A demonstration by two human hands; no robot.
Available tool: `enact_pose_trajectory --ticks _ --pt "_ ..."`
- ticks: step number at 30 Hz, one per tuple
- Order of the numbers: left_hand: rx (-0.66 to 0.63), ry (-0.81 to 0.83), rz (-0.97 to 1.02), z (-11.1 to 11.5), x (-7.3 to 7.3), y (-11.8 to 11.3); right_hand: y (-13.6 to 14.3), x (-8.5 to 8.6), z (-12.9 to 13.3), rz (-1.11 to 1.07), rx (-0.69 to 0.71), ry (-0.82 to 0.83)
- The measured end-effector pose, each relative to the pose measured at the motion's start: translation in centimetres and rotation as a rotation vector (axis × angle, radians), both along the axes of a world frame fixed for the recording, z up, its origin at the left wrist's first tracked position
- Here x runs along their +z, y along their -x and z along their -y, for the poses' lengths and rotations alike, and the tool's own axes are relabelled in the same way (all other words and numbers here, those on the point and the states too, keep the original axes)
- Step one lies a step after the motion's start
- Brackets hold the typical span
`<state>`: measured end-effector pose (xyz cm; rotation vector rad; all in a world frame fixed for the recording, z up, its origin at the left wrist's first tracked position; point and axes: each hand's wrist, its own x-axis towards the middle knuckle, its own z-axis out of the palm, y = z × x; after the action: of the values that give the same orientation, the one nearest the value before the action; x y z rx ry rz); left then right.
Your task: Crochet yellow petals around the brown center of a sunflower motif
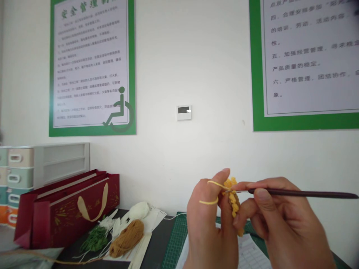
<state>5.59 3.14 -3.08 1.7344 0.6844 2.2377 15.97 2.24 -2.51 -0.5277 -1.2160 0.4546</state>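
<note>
My left hand (207,220) pinches a small yellow crochet piece (233,201), with yellow yarn (209,202) looped round its raised index finger. In my right hand (286,216) is a crochet hook (305,193) with a dark handle, held between thumb and fingers and pointing left. The hook's thin metal tip meets the yellow piece at the yarn strand. Both hands are close together, above the table at the lower right. The left fingertips behind the piece are partly hidden.
A green cutting mat (175,239) with printed paper (252,254) lies below the hands. To the left are a brown yarn skein (127,238), white yarn (139,210), green yarn (95,238), a dark red gift bag (70,209) and a drawer unit (21,177). A wall stands behind.
</note>
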Motion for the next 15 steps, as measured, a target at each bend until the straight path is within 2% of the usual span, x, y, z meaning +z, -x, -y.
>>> enact_pose_trajectory --ticks 2,6,9,11,15 --pt "-0.052 -0.008 0.005 -0.1 0.1 0.2 -0.2 0.0 -0.3 0.013 -0.032 -0.058" --pt "-0.121 0.113 0.064 0.1 1.3 1.4 0.3 -0.4 -1.4 0.176 -0.163 -0.289" --pt "-0.309 0.257 0.17 0.3 2.4 2.7 1.0 -0.7 -2.3 0.344 -0.293 -0.525" --pt "-0.417 0.343 0.21 0.4 3.0 3.5 1.5 -0.8 -2.7 0.423 -0.348 -0.627" --pt "-0.541 0.395 0.248 0.6 3.4 4.2 2.0 -1.1 -3.2 0.449 -0.316 -0.689"
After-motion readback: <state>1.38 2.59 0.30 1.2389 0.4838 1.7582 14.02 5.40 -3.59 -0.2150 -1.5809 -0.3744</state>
